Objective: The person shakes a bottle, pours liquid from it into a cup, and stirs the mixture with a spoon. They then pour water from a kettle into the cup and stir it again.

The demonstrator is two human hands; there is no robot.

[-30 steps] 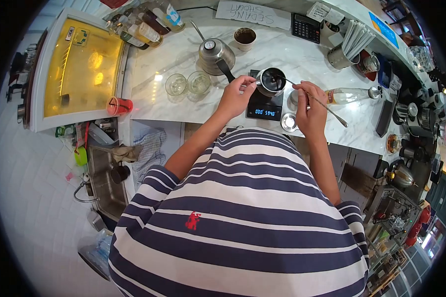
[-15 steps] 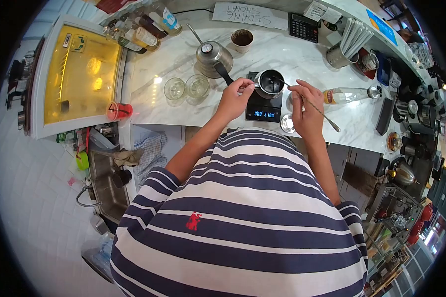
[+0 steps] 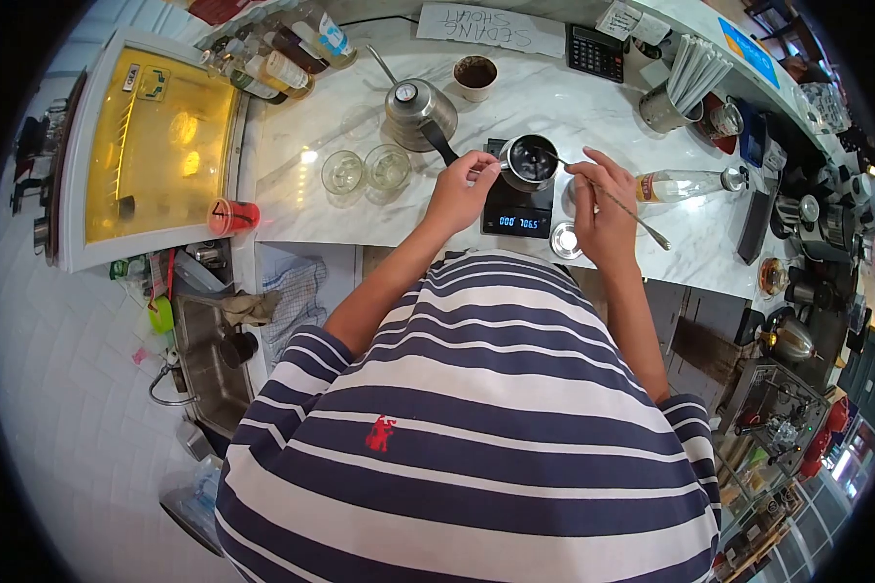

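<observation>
A small metal pitcher [image 3: 531,177] with dark liquid in it stands on the black digital scale [image 3: 517,216], whose blue digits are lit. My left hand [image 3: 464,191] is closed at the pitcher's left side, fingers pinching its handle. My right hand [image 3: 604,205] grips a long twisted bar spoon [image 3: 630,216]; one end dips into the liquid and the other points down to the right. Just below the pitcher, a small round metal lid [image 3: 566,241] lies beside the scale. A gooseneck kettle [image 3: 420,115] stands to the left, its black handle reaching toward my left hand.
Two clear glasses [image 3: 343,175] stand left on the marble counter [image 3: 311,219]. Behind are a paper cup with dark grounds [image 3: 475,77] and a calculator [image 3: 595,52]. A clear bottle [image 3: 681,186] lies right of my right hand. Several bottles [image 3: 284,72] crowd the back left.
The spoon has shifted slightly in the pitcher, its free end swinging a little up and right with my right hand. The scale's digits have changed. My left hand stays on the handle.
</observation>
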